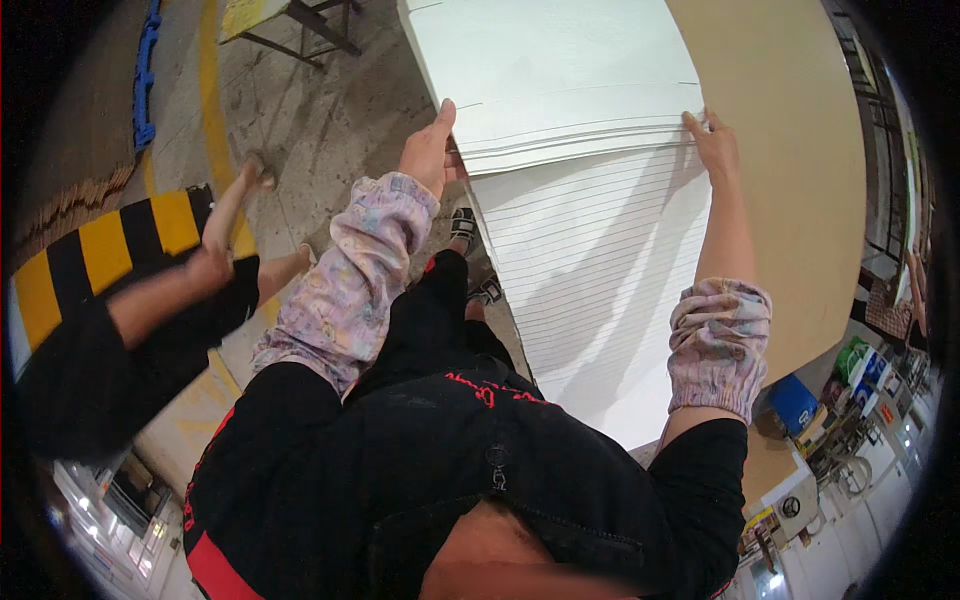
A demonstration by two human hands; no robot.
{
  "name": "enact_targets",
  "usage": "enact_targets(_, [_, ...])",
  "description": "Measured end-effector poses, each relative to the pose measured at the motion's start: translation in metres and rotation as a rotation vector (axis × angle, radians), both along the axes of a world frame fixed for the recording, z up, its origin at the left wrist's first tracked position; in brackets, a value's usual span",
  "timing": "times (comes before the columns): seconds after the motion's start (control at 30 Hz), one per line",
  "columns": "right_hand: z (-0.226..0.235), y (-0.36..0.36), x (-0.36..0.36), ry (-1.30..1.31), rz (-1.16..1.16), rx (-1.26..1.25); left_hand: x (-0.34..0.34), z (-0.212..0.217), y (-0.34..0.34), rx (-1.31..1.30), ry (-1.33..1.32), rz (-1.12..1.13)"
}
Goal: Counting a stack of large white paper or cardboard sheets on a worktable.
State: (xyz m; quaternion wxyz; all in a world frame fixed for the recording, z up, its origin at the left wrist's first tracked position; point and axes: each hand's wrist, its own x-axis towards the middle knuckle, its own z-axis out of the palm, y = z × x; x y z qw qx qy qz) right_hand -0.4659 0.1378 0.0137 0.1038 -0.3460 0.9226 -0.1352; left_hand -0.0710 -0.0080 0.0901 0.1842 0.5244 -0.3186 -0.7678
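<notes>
The stack of large white flat sheets [590, 250] fills the frame from centre toward 12 o'clock. The left hand [428, 150] grips its left edge, fingers closed over the top sheets; the right hand [715, 145] pinches the right edge. Risk, as judged: uneven lift could let upper sheets slide or buckle. The tan board [800, 180] lies beneath at 2 o'clock. No containers with contents are discernible.

A tall stack of white sheets [590, 260] is gripped at its top layers by the left hand [430, 150] at the left edge and the right hand [713, 143] at the right edge. A tan board [790, 150] is seen beside the stack.
</notes>
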Motion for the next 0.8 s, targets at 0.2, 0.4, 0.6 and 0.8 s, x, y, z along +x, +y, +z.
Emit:
enact_targets(0.2, [0.042, 0.023, 0.016, -0.272, -0.115, -0.236, 0.005, -0.024, 0.001, -0.141, 0.052, 0.098])
enact_targets(0.4, [0.071, 0.038, 0.009, -0.681, -0.328, -0.216, 0.0, -0.013, 0.013, -0.031, 0.167, 0.068])
enact_targets(0.6, [0.064, 0.033, -0.025, -1.08, -0.325, -0.428, -0.003, -0.008, 0.026, -0.064, 0.114, -0.015])
enact_targets(0.8, [0.067, 0.019, -0.011, -0.681, -0.359, -0.086, -0.002, 0.01, 0.027, 0.066, -0.024, -0.115])
